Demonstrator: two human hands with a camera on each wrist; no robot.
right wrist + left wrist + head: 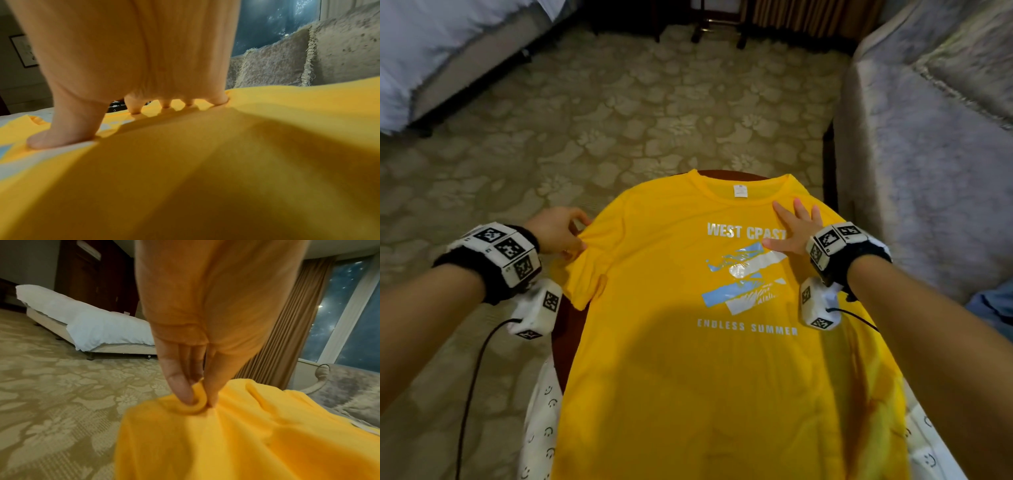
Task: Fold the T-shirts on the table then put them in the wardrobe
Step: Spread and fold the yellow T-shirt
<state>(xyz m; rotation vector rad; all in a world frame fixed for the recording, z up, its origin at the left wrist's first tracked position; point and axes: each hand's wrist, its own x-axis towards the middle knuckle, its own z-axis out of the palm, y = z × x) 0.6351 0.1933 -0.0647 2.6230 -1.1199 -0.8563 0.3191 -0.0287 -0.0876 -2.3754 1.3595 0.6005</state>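
- A yellow T-shirt (pixel 688 359) lies spread face up on a dark round table (pixel 561 335), collar at the far edge, hem hanging toward the person.
- Its chest print reads "WEST COAST" above blue and white stripes, with "ENDLESS SUMMER" below.
- The left hand (pixel 558 233) is at the shirt's left shoulder; thumb and fingers (pixel 179 386) pinch a bunched fold of yellow cloth there, beside the sleeve.
- The right hand (pixel 794 229) rests flat on the shirt's right chest, just beside the print, fingers (pixel 133 105) spread and straight, thumb pressing the cloth, gripping nothing.
- White cloth (pixel 541 411) printed with smiley faces shows under the shirt at both sides.
- Beyond the shirt is patterned carpet (pixel 619 102); a white bed (pixel 431 44) stands far left, a grey sofa (pixel 928 137) to the right.
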